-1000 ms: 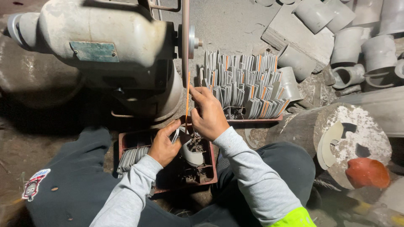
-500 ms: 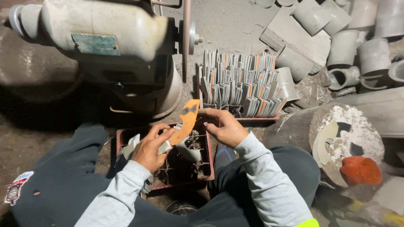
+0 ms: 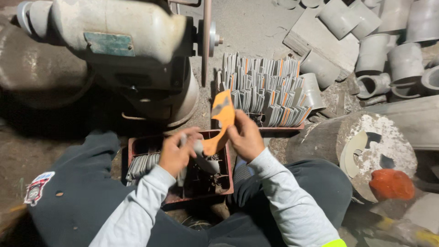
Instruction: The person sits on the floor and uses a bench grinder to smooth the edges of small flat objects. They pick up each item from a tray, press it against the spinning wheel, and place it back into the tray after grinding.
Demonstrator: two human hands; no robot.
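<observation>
My right hand [image 3: 247, 136] holds a flat orange curved piece [image 3: 221, 120] with a grey patch, its face turned up toward me. Its lower end meets my left hand [image 3: 177, 152], which grips a grey metal part [image 3: 199, 147] over a dark red crate [image 3: 227, 180]. The crate sits between my knees and holds stacked grey pieces [image 3: 141, 164] on its left side. Just beyond my hands stands a bench grinder [image 3: 123, 41] with a thin wheel [image 3: 206, 39] edge-on.
A tray of many upright grey and orange flat pieces [image 3: 265, 91] sits behind the crate. Grey cylindrical castings [image 3: 379, 41] lie at the back right. A round stump [image 3: 379, 146] with a pale cutout piece and an orange lump [image 3: 391, 184] is at my right.
The orange piece was edge-on near the grinder wheel; it has come down toward me and turned flat side up. My left hand shifted right to meet it.
</observation>
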